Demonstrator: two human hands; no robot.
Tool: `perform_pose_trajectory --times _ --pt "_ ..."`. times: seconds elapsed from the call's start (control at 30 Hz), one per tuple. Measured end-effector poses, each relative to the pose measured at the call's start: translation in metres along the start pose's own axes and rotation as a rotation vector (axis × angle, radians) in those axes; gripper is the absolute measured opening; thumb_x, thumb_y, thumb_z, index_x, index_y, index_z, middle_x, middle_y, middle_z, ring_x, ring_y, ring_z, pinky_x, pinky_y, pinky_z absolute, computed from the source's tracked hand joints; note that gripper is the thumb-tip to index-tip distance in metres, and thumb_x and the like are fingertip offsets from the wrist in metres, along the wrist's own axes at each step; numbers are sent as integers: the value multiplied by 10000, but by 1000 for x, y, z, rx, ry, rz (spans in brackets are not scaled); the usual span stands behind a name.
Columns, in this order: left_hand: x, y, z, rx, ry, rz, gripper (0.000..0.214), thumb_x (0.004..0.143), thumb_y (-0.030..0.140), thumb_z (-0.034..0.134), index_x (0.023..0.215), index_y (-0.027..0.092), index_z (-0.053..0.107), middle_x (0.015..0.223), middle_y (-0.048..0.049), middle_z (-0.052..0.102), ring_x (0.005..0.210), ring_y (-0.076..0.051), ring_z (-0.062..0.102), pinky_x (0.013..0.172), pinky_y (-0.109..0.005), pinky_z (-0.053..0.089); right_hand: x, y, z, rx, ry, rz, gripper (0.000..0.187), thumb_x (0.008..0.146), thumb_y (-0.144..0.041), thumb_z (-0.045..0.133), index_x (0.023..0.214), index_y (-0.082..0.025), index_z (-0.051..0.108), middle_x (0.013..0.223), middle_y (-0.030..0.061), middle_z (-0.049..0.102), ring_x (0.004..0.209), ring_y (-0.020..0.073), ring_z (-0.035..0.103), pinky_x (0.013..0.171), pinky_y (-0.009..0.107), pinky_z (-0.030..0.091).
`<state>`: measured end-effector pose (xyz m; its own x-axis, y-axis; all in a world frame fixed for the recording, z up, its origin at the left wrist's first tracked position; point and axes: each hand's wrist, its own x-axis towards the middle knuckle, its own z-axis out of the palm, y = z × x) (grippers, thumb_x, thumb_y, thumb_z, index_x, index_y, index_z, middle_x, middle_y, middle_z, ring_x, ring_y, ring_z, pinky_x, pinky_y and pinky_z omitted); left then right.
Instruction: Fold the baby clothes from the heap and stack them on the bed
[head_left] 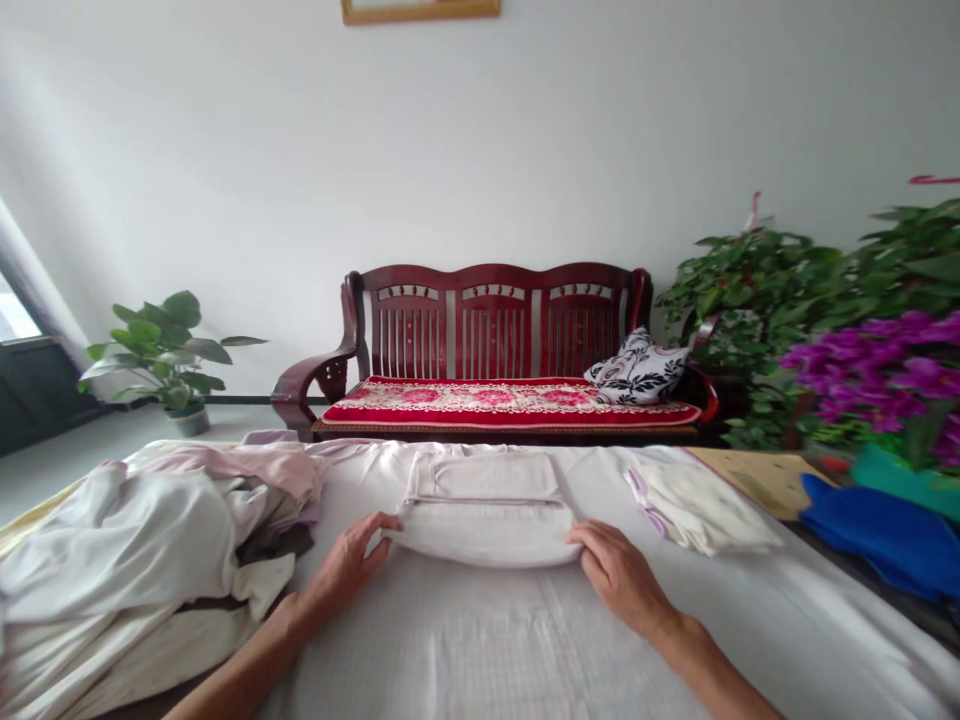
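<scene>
A folded whitish garment (486, 510) lies in the middle of a white sheet (480, 640) spread over the table. My left hand (352, 562) curls around the garment's near left corner, thumb on top. My right hand (616, 572) presses on its near right corner, fingers bent at the edge. Both hands grip the nearest folded layer.
A heap of unfolded pale clothes (150, 540) lies at the left. A folded cream cloth (701, 505) lies at the right, beside a wooden board (757, 478) and blue fabric (877, 535). Behind stand a red wooden bench (495, 360), a potted plant (169, 355) and purple flowers (885, 375).
</scene>
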<state>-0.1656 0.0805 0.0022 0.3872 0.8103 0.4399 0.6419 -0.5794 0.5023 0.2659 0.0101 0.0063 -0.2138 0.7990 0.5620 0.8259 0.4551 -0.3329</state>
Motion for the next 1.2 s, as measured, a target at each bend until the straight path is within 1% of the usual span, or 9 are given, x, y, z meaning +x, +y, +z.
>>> perform_pose_trajectory --times 0.13,0.23,0.37,0.5,0.63,0.73,0.9,1.03,1.2 --pt "42 2 9 -77 233 -214 197 910 386 441 920 230 561 722 22 616 697 -177 616 680 -270 486 37 13 3 113 69 151 311 904 -225 397 1097 -245 640 1108 56 739 1064 228 683 935 373 529" --pt "86 0 15 -34 341 -347 194 899 374 414 885 229 542 726 16 602 707 -185 595 671 -274 460 77 27 9 166 153 294 358 944 -295 380 1220 -226 598 1212 82 712 1129 227 660 968 358 498" --pt "137 -8 27 33 353 -492 156 908 312 412 926 227 541 835 -29 662 809 -209 624 726 -294 450 131 47 27 103 108 589 410 938 -273 383 1300 -239 574 1162 65 733 1033 216 692 910 336 514" --pt "166 -19 42 70 305 -603 208 947 301 402 1074 230 550 951 -74 715 904 -239 659 763 -319 449 161 65 50 42 75 727 448 941 -272 378 1334 -173 568 1225 121 708 1093 239 676 911 342 512" --pt "164 -28 56 90 203 -701 335 928 351 474 1204 175 545 1083 -145 723 1045 -283 669 843 -360 467 155 72 62 -22 -34 828 473 958 -374 376 1244 -101 635 1211 213 695 1114 289 667 893 378 509" --pt "153 -35 62 109 137 -742 450 874 443 553 1202 137 573 1241 -219 657 1167 -339 626 912 -404 458 141 71 60 -67 -137 864 480 920 -495 451 1124 -137 698 1132 205 719 1049 301 685 849 387 512" --pt "147 -37 65 79 57 -751 231 803 370 613 878 153 643 978 -194 727 1005 -365 683 820 -399 473 130 57 57 -96 -223 841 469 870 -537 528 1073 -155 709 1125 190 723 1009 300 686 804 377 495" --pt "149 -20 59 26 146 -707 146 848 305 528 823 177 594 851 -104 714 869 -282 683 726 -330 460 134 40 53 -112 -180 836 415 918 -442 453 1103 -133 659 1105 214 718 984 303 689 774 372 480" --pt "123 4 41 -59 283 -596 217 907 379 438 889 194 548 844 -23 673 799 -192 640 681 -265 457 113 22 31 -76 -93 756 359 952 -477 402 1083 -216 609 999 105 742 935 246 695 711 289 443"
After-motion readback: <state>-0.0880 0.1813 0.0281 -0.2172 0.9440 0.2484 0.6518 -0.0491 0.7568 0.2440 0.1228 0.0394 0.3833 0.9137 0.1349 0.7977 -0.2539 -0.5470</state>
